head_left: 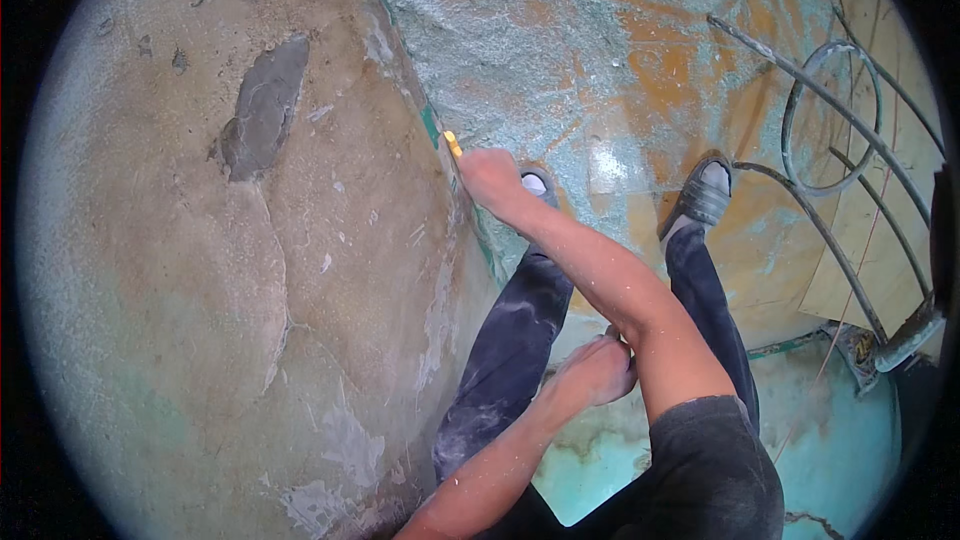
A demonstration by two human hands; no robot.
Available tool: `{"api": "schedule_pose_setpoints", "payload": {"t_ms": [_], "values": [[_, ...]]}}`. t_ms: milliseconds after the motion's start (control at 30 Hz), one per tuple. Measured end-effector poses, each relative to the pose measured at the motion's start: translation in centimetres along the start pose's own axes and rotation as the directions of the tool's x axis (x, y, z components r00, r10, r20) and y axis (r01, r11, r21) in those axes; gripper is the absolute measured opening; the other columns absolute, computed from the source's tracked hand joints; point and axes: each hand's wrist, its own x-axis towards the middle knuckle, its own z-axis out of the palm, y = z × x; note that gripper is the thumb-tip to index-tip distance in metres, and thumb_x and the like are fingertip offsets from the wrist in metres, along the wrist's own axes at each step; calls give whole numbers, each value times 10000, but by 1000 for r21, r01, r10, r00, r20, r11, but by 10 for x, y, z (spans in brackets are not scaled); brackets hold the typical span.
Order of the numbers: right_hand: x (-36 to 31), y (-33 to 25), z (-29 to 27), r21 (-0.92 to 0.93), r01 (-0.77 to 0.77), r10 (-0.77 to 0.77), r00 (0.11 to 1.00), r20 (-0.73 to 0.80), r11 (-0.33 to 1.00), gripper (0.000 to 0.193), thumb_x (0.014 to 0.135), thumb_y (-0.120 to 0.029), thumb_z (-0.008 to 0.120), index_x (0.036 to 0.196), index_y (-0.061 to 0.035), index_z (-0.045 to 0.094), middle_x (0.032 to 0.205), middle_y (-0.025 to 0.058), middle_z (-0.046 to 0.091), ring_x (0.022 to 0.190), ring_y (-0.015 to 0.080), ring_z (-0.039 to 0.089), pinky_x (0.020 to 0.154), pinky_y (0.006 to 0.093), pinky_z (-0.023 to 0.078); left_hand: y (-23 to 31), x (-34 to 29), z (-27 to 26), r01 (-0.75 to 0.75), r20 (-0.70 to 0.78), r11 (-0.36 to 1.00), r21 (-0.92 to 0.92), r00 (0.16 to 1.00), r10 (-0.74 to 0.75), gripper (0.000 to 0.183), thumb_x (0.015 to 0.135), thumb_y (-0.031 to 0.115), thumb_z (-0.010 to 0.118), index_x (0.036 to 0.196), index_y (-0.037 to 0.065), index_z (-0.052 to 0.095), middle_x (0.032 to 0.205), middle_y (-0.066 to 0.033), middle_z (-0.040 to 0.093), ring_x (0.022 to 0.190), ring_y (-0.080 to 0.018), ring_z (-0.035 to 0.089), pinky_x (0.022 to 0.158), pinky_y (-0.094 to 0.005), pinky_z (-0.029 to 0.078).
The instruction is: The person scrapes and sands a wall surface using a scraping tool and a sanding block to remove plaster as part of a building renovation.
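Observation:
My right hand (487,177) reaches far forward and left, closed around a small tool with a yellow end (453,144). The rest of that tool is hidden by the fist and the wall edge, so its kind does not show. It is at the foot of the stained, bare-patched wall (340,260), beside a green strip (430,125) along the base. My left hand (597,370) is a closed fist near my right elbow, partly behind the right arm. A small dark bit shows at its top, too little to name.
Pale blue-green flakes (510,60) cover much of the orange-brown floor sheet. My two shoes (700,195) stand on it, apart. At the right lie bent grey hoses or rods (840,105), some curled in a loop, near a pale board (850,270).

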Motion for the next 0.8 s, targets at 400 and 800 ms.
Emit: {"api": "schedule_pose_setpoints", "payload": {"t_ms": [400,800], "values": [[-10,-13,-1,-26,47,-43,991,127,999,134,753,-119,577,698,-33,664,707,173,649,639,328,654,542,439,511,12,-1,-27,116,102,992,39,988,-119,314,855,211,521,1020,-35,624,1119,-279,587,1081,-412,545,938,-452,433],[-19,-1,17,21,-68,68,997,33,997,158,764,-136,555,668,-41,637,669,168,626,621,342,637,544,458,500,10,-2,-20,39,-6,994,-99,999,-40,336,860,199,504,1107,-13,584,1164,-253,583,1118,-393,532,949,-441,425]]}}
